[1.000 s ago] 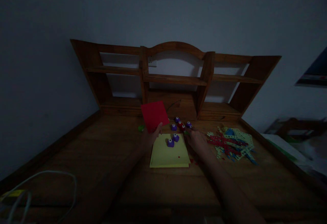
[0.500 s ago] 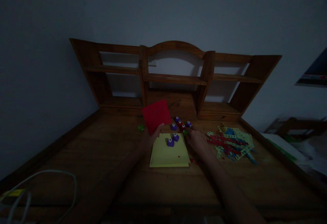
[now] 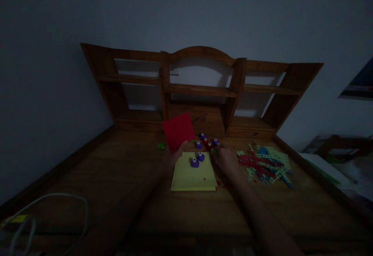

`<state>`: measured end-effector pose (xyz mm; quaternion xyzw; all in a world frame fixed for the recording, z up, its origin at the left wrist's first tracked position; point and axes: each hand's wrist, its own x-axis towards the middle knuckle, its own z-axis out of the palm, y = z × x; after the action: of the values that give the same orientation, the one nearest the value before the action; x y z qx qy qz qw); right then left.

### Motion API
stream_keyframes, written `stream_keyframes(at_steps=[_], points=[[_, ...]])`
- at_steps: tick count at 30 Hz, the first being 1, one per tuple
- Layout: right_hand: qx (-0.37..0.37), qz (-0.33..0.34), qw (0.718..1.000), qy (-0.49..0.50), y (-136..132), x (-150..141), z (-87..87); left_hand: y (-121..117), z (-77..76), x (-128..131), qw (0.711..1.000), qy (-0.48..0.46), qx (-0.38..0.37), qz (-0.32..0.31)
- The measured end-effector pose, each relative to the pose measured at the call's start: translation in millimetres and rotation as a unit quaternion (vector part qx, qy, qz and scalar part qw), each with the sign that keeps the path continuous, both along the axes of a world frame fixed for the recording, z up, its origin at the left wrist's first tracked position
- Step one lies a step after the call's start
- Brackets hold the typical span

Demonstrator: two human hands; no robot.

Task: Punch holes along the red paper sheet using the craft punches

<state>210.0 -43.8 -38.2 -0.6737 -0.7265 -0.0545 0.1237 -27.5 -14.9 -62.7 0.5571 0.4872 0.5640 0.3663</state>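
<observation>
1. A square red sheet (image 3: 178, 131) is held by its near corner in the left hand (image 3: 174, 158), thumb on its face; it fans out forward from the fingers, tilted, with no clear long axis.

2. At the right, a small green piece (image 3: 214, 151) lies against the fingertips of the right hand (image 3: 229, 160), on their left side. The right hand is far nearer to it than the left. The piece's long axis is unreadable, and the fingers are bent inward; whether they grip it or merely touch it, one cannot tell.

3. Just beyond the green piece stand red eye-topped pieces (image 3: 209, 145), with a purple eye-topped piece (image 3: 215, 141) close by. Two more purple pieces (image 3: 195, 163) rest on the yellow sheets (image 3: 189, 180), between the forearms.

4. A green eye-marked piece (image 3: 161, 146) sits on the wooden surface (image 3: 131, 162), left of the red sheet. A heap of plastic strips (image 3: 264, 164) lies right of the right hand.

5. Dim light blurs detail. The left hand's other fingers are hidden behind the red sheet, the right thumb is hard to make out, and part of the green piece is lost in shadow at the fingertips.
</observation>
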Motion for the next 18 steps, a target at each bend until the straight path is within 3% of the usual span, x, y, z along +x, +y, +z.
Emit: stream_keyframes(at_steps=[18], points=[[0.005,0.006,1.0,0.002,1.4,1.0,-2.3,-0.8,1.1,1.6,1.0,-0.002,0.004,0.015]])
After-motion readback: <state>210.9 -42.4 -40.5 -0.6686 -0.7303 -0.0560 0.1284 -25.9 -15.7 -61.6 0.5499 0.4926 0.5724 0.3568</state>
